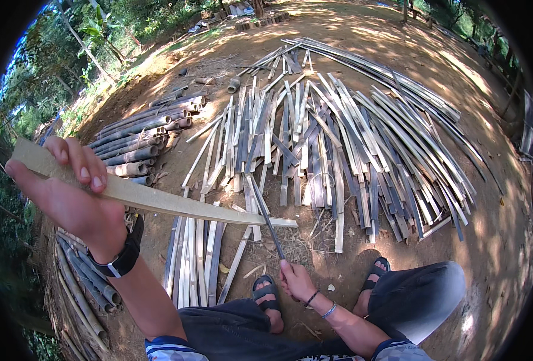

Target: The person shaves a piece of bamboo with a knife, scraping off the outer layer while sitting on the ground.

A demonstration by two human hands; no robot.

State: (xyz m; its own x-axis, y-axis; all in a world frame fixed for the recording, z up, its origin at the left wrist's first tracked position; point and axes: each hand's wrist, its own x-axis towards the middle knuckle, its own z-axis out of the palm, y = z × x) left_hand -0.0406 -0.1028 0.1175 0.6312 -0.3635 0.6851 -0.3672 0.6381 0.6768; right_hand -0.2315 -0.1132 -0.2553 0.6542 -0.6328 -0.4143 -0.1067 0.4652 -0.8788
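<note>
Left hand (78, 201) grips a strip (176, 204), right hand (296, 281) clutches a knife (272, 230) against it, and loads of slats (368, 144) look split already, but those poles (134, 155) look whole.

Two bare hands (83, 207) (296, 281); one long pale bamboo strip (176, 204), centre left; one slim dark blade (267, 218), centre; one black wristwatch (122, 260), left; two thin bracelets (312, 298) (329, 310), two black strapped sandals (266, 291) (377, 271), lower centre; piled pale-and-dark strips (393, 162), uncountable.

Brown dirt ground (500, 256) — split bamboo strips (338, 141) fanned out; bamboo poles (135, 141) stacked left.
</note>
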